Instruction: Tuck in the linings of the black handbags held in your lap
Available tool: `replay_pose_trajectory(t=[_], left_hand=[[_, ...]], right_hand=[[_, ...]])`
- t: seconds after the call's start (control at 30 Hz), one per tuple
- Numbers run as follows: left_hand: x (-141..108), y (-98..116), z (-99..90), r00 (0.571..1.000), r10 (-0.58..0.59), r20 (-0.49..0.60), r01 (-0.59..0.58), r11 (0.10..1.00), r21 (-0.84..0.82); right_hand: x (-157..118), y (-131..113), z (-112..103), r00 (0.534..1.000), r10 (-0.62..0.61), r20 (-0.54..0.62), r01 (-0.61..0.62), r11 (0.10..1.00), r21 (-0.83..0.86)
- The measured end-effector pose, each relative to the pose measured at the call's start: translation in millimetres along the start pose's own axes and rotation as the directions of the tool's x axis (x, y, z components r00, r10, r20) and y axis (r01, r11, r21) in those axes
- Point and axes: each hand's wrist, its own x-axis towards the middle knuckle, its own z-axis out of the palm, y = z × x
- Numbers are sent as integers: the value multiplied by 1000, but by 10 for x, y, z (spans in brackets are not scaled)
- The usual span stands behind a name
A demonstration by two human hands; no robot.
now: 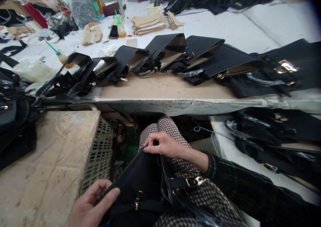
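Note:
A black handbag (140, 176) with gold hardware lies across my lap, on checked trousers (173, 130). My left hand (94, 200) grips its edge at the lower left, thumb on top and fingers curled behind. At the far upper corner of that same edge, my right hand (160, 143) pinches the bag between thumb and fingers. Gold fittings (195, 181) and clear plastic wrap show on the bag's right side. Its lower part runs out of the picture.
Several black handbags (165, 49) lean in a row along the workbench (160, 89). More bags (273, 136) lie at the right, others (15, 120) at the left above a stained board (45, 153) beside a plastic crate (100, 146). Glue bottles (121, 30) and brown pieces (149, 22) stand behind.

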Motion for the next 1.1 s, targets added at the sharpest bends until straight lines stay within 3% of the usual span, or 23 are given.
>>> replay_pose_trajectory(t=[0.2, 0.3, 0.5, 0.83, 0.93, 1.03, 1.1], left_hand=[[-73, 124, 46, 998, -26, 59, 29, 998, -53], [-73, 108, 71, 1000, 12, 10, -12, 999, -48], [43, 147, 24, 989, 128, 73, -136, 983, 121], [-34, 388, 106, 980, 195, 47, -197, 979, 50], [28, 524, 144, 966, 184, 181, -209, 970, 126], [200, 647, 251, 905, 189, 380, -267, 950, 163], [333, 692, 349, 868, 222, 444, -315, 938, 145]], right_hand=[[-67, -18, 46, 999, -36, -37, 36, 999, -9], [-93, -11, 82, 996, -40, -84, 39, 999, -13], [-117, -30, 138, 987, -60, -146, 53, 997, -53], [-185, -103, 182, 980, -84, -180, 71, 995, -76], [-184, -101, 209, 982, -98, -164, 87, 994, -72], [-197, -95, 240, 981, -118, -157, 105, 990, -91], [-216, -102, 257, 978, -133, -161, 116, 987, -111]])
